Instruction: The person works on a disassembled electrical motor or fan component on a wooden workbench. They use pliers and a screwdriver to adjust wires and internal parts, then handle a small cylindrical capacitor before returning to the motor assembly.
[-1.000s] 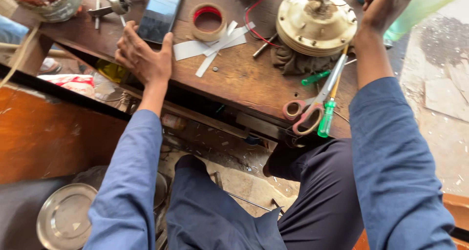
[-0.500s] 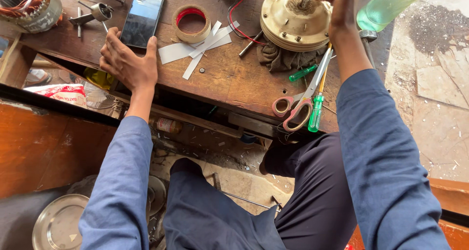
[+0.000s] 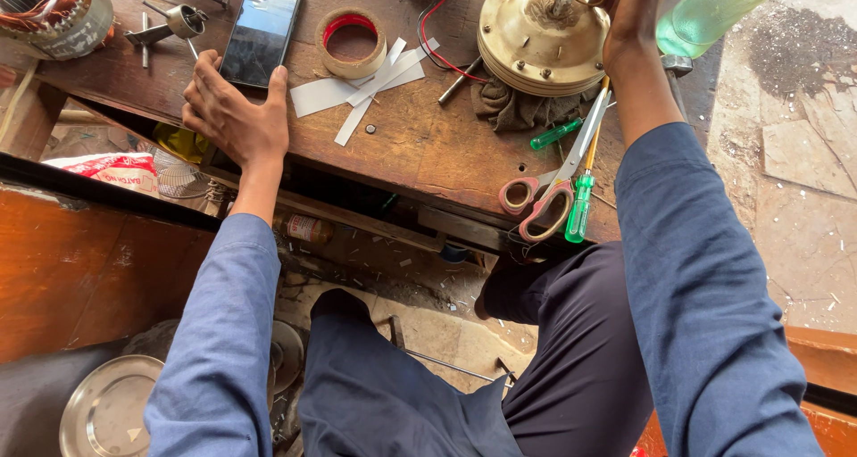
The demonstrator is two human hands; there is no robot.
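A roll of tape point(image 3: 350, 44) lies flat on the wooden counter point(image 3: 420, 145), its core empty. The left hand point(image 3: 234, 115) rests palm-down at the counter's near edge, fingers spread, fingertips touching the dark phone point(image 3: 261, 32); it holds nothing. The right hand point(image 3: 636, 15) reaches up over the round brass-coloured motor housing point(image 3: 542, 36), its grip closed on the top part. Scissors point(image 3: 546, 189) lie beside a green screwdriver point(image 3: 582, 198).

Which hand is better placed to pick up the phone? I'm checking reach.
Left, probably: the left hand lies on the bench with its fingers touching the phone; the right hand is on the motor housing.
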